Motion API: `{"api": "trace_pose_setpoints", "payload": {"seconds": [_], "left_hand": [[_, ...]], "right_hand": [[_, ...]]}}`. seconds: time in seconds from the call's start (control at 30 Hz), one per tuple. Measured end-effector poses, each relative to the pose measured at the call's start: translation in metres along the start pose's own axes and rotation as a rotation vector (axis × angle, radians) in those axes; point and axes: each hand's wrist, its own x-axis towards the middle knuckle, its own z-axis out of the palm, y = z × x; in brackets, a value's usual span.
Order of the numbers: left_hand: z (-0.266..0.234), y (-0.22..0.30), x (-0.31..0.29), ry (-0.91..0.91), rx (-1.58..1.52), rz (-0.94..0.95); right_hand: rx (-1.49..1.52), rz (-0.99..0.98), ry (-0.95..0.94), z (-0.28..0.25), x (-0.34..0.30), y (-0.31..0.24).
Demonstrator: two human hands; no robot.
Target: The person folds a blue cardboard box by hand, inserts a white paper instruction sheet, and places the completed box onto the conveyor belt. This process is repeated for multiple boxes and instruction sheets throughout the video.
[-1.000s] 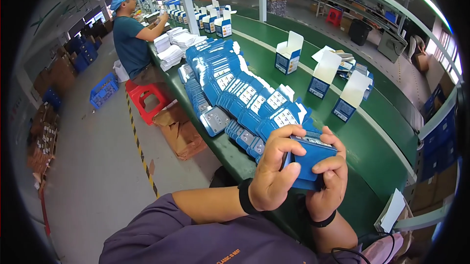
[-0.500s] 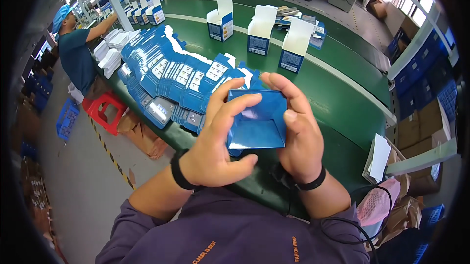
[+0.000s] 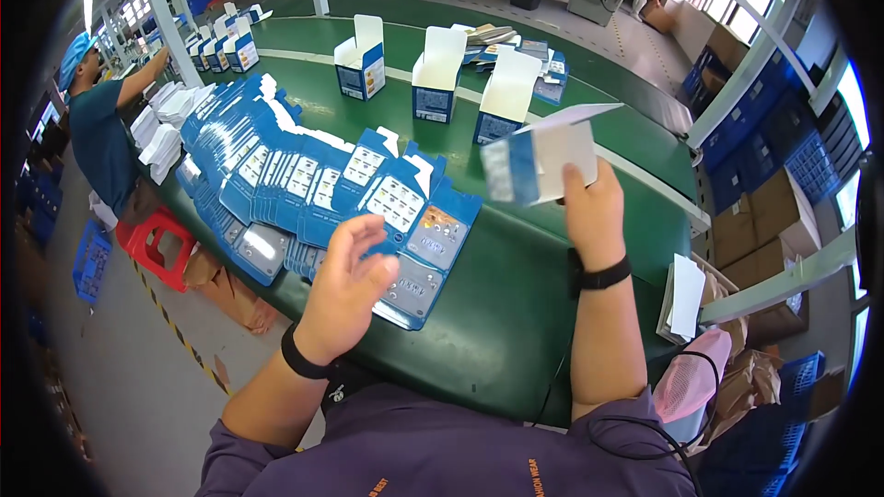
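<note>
Blue-and-white cardboard carton (image 3: 551, 163): hung blurred, pinched by right hand (image 3: 597, 211), above green table (image 3: 516, 285). Left hand (image 3: 343, 290): fingers parted; flat blue carton (image 3: 437, 239) lay just right, contact uncertain, long axis toward near edge.

orange lettering (image 3: 532, 479) on shirt (image 3: 424, 442), printed flat cartons (image 3: 394, 205)

The left forearm (image 3: 276, 409) slanted inward toward the near edge of the worktop (image 3: 497, 313), and the left hand (image 3: 345, 294) hung unclasped above it, palm turned inward, fingers (image 3: 348, 241) loosely curled, thumb (image 3: 378, 278) apart from them. The right forearm (image 3: 608, 336) reached almost straight out over that edge; the right hand (image 3: 597, 219) was closed in a grip, its thumb pointing forward.
</note>
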Motion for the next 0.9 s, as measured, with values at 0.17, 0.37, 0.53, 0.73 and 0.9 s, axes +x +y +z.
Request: {"api": "trace_pose_setpoints", "payload": {"seconds": [0.17, 0.37, 0.53, 0.73, 0.9], "left_hand": [[-0.001, -0.016, 0.001, -0.060, 0.978, 0.399], [0.007, -0.023, 0.014, -0.015, 1.289, 0.345], [0.006, -0.036, 0.019, 0.010, 1.350, 0.304], [0.007, -0.050, 0.016, 0.020, 1.401, 0.277], [0.017, -0.043, 0.017, 0.051, 1.431, 0.280]], "right_hand": [[-0.454, 0.083, 0.105, -0.006, 0.097, 0.127], [-0.411, 0.095, 0.202, 0.005, 0.104, 0.117], [-0.206, -0.162, -0.196, 0.042, 0.021, 0.030], [-0.293, -0.439, -0.538, 0.095, -0.053, 0.019], [-0.121, -0.440, -0.193, 0.084, -0.066, -0.005]]}}
